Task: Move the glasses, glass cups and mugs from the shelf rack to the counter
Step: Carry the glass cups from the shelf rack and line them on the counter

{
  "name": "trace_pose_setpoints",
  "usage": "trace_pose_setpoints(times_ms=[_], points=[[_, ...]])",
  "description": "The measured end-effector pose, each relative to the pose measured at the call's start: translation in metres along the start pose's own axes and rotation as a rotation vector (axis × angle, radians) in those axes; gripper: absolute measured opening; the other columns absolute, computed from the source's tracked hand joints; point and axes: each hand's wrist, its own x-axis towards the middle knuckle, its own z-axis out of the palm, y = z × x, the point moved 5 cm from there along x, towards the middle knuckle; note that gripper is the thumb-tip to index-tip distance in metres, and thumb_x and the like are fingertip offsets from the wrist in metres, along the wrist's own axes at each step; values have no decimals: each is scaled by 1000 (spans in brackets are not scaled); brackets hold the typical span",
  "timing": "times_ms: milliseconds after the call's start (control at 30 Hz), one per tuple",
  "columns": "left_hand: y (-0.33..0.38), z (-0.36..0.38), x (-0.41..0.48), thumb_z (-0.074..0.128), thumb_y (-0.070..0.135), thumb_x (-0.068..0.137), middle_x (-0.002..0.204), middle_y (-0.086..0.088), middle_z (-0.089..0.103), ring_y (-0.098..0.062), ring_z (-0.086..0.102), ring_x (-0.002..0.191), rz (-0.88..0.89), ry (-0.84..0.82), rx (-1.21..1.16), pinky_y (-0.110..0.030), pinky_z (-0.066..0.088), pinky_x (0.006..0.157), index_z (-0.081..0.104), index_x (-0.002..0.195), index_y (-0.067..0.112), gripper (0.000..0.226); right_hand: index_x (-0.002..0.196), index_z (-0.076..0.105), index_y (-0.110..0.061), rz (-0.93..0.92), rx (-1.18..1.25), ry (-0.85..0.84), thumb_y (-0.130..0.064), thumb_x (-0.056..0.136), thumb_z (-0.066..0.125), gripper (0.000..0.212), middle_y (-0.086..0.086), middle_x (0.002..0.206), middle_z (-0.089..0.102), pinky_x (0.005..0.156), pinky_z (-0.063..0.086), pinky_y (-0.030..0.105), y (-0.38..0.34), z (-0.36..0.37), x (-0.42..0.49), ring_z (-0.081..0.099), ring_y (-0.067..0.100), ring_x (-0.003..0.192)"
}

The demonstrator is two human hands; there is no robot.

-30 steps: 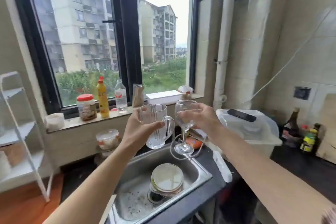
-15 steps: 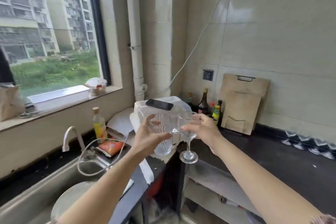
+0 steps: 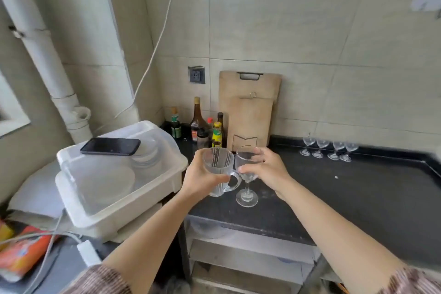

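Tiled kitchen corner, black desk (image 3: 358,188) along the wall. Left hand (image 3: 202,178) wraps a ribbed glass mug (image 3: 218,169), handle toward the right; right hand (image 3: 267,169) grips the bowl of a wine glass (image 3: 247,174). Both are held upright, side by side, above the desk's near edge. Four wine glasses (image 3: 328,149) stand at the back right. Bottles (image 3: 205,126) and cutting boards (image 3: 249,112) behind; plastic bin (image 3: 119,188) with phone (image 3: 110,146) to the left.
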Motion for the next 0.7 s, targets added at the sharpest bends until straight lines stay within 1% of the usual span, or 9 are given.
trace_pose_setpoints(times_ms=[67,133,267,300,367,467,600,700], points=[[-1,31,21,84,29,51,114,9,58,-11,56,102,-9,-38,-5,-22,44,77,43,123,29,83,117,54,-24,33,-25,40,-22,57,88,69,-2,108,59,86,53,35,17,-26,15,60,13,99],[-1,66,40,85,27,52,115,8,58,-12,56,103,-15,-85,-9,-24,44,78,44,123,28,83,124,53,-21,66,-35,77,-23,57,88,76,1,113,58,88,52,34,35,-54,30,60,14,101],[-4,140,76,85,26,51,121,4,55,-17,53,110,-28,-151,-8,-34,47,88,43,125,25,86,125,52,-18,117,-47,148,-21,57,88,77,4,116,59,92,51,37,71,-112,65,60,18,105],[-6,160,85,85,26,51,121,4,54,-17,53,111,-36,-166,-12,-35,47,88,43,126,25,86,125,52,-18,129,-52,160,-20,57,88,77,4,116,59,92,51,36,80,-128,75,60,18,105],[-10,199,103,85,26,51,119,6,54,-16,53,109,-62,-197,-16,-33,45,84,43,124,27,85,125,52,-19,155,-60,174,-21,56,88,78,3,116,59,89,50,34,99,-158,96,59,18,105],[-13,258,133,85,24,52,113,9,56,-15,55,103,-95,-239,-19,-28,43,77,44,118,32,78,124,52,-21,189,-66,190,-21,56,88,77,1,117,57,81,48,29,127,-207,128,58,16,105],[-18,335,171,83,24,51,112,9,57,-14,56,100,-151,-276,-1,-23,44,68,44,119,32,79,123,51,-22,255,-73,199,-19,58,88,75,1,120,56,88,48,32,169,-271,169,57,16,107],[-23,388,198,83,26,51,109,13,56,-12,57,96,-197,-300,26,-16,42,61,41,116,37,79,128,51,-22,293,-65,210,-17,60,87,77,-1,123,55,83,46,29,198,-312,198,57,16,108]])
